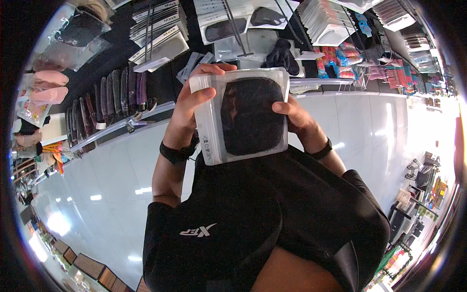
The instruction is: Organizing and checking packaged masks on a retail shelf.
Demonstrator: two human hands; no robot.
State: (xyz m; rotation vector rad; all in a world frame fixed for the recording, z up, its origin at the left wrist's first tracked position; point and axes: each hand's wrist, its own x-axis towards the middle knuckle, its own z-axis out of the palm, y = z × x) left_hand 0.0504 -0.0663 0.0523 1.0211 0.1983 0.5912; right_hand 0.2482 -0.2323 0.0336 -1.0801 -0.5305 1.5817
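Note:
A white zip-top pouch (209, 120) with a clear window is held up in front of my chest. Through the window shows a folded black fabric item (253, 116), perhaps a face mask. My left hand (195, 93) grips the zip edge, its thumb on the front face and its fingers along the top corner. On the opposite side my right hand (299, 113) pinches the pouch's edge, thumb over the window; its other fingers are hidden behind.
Ahead hang packaged masks (160, 33) and more white pouches (324, 23) on metal display hooks (233, 29). A row of folded umbrellas (120, 87) stands at left on a shelf with a pale edge strip (124, 126). Glossy floor tiles (109, 175) lie below.

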